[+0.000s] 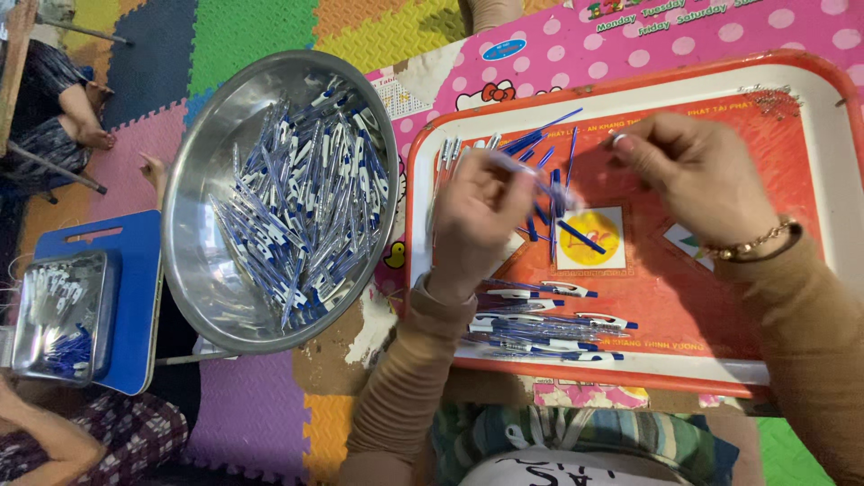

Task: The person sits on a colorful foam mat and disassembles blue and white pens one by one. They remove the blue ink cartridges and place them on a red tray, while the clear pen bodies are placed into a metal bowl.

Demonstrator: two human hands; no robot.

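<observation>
While my left hand (477, 220) pinches a clear pen barrel (531, 175) angled toward it, my right hand (693, 175) nips something tiny just beyond over the red tray (684, 297).

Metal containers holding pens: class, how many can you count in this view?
2. A round metal bowl sits left of the red tray; a small rectangular metal tin rests on the blue board at far left. None seem hidden.
</observation>
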